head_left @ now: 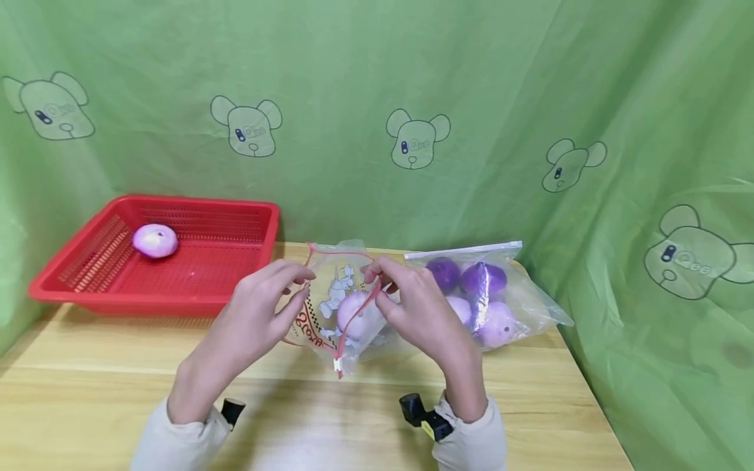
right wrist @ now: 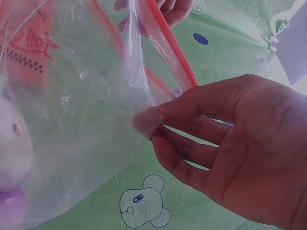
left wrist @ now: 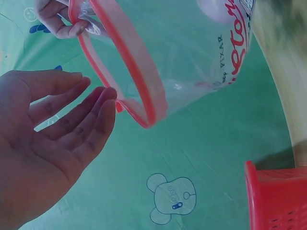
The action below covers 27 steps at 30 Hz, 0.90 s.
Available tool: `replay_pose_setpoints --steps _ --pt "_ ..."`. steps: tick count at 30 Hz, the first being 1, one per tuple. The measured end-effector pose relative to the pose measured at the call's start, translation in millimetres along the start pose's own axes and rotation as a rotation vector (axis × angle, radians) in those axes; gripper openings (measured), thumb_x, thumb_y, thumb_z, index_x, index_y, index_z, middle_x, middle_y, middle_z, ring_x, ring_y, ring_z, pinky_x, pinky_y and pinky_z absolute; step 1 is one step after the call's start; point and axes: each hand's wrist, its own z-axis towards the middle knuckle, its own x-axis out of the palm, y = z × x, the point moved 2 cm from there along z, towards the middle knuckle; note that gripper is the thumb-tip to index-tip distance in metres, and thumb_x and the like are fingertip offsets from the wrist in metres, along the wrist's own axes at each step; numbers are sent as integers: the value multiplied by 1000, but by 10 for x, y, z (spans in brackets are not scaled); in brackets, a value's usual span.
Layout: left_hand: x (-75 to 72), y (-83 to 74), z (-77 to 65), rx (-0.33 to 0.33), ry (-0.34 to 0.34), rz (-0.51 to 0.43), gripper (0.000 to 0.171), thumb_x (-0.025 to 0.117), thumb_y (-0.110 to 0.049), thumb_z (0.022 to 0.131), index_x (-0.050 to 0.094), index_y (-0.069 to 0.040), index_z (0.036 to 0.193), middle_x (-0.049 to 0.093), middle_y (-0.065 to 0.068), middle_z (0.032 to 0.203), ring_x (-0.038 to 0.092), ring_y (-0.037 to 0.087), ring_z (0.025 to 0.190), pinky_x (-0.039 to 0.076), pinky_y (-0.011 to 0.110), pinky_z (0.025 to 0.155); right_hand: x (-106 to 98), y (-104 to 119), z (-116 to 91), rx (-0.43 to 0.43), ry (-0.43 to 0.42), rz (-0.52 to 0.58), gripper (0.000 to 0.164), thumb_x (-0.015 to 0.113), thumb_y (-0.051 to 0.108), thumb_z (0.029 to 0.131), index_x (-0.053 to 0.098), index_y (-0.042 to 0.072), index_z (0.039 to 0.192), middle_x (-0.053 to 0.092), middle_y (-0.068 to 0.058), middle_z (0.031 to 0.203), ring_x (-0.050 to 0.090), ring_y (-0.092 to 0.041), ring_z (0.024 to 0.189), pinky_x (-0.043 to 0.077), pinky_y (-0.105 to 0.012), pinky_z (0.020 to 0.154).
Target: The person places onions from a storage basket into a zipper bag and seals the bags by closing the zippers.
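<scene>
A clear zip bag (head_left: 330,275) with a red-edged mouth, a cartoon print and red lettering stands between the hands. Its mouth gapes, and a white slider (head_left: 338,365) hangs at the near corner. Inside lies a pale purple-white, onion-like round thing (head_left: 353,314). The right hand (head_left: 421,311) pinches the bag's film close to the red edge between thumb and finger, as the right wrist view shows. At the opposite side of the mouth is the left hand (head_left: 253,311). Its fingers (left wrist: 108,103) are loosely bent beside the red edge; whether they touch it is unclear.
A red perforated basket (head_left: 177,304) at the left holds one pale purple-white round thing (head_left: 155,241). Behind the right hand lies another clear zip bag (head_left: 530,314) with several dark and pale purple round things. The wooden table (head_left: 318,425) is bounded by a green curtain (head_left: 336,183).
</scene>
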Motion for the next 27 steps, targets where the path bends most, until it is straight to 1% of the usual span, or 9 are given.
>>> replay_pose_setpoints --steps 4,6,9,12,15,18,21,23,27 --pt "-15 104 -17 -25 -36 27 22 74 1 85 69 -1 106 68 8 105 64 18 86 57 33 69 21 6 11 -7 4 -4 27 64 -12 82 67 8 99 73 -6 102 69 -16 87 57 -26 77" --pt "-23 175 -26 -48 -44 47 22 74 1 85 69 -2 107 68 9 106 62 20 88 57 35 72 26 9 20 -5 5 -9 27 64 -11 82 67 8 100 73 -5 101 70 -16 86 58 -27 76" --pt "-39 301 -41 -103 -48 54 23 73 0 87 68 -2 109 66 10 111 62 24 97 56 42 82 27 21 31 -5 7 -18 27 64 -11 82 67 7 102 73 -6 101 70 -15 85 58 -27 75" --pt "-65 431 -65 -169 -29 40 23 70 -1 89 67 -3 112 64 12 116 60 29 108 52 48 91 29 34 41 0 11 -26 27 64 -10 83 67 8 103 73 -5 99 70 -14 85 57 -24 74" --pt "-89 571 -100 -232 -5 41 25 68 -1 90 66 -3 114 62 13 120 57 31 113 48 52 96 47 41 45 0 19 -27 27 64 -10 83 67 8 103 73 -4 97 70 -14 85 57 -23 74" --pt "-98 717 -141 -276 8 69 27 67 -3 90 65 -3 117 60 15 123 55 35 115 45 55 98 69 45 45 3 24 -28 26 64 -10 84 67 8 102 73 -3 95 70 -14 85 57 -23 74" --pt "-98 864 -169 -305 15 103 28 67 -4 90 64 -1 118 59 18 124 53 39 115 43 58 97 86 41 42 3 27 -32 25 64 -10 84 67 7 102 73 -4 95 70 -15 85 58 -27 74" --pt "-91 963 -168 -327 31 117 28 66 -4 91 64 1 118 57 21 126 51 41 115 42 60 97 91 40 43 5 29 -38 25 65 -9 84 67 7 103 73 -5 96 71 -16 85 59 -28 74" --pt "-69 1144 -125 -378 90 127 30 64 -6 92 62 1 122 53 22 130 48 43 118 41 63 98 97 25 41 16 36 -49 25 65 -9 84 68 7 104 74 -6 97 71 -17 86 59 -29 75"
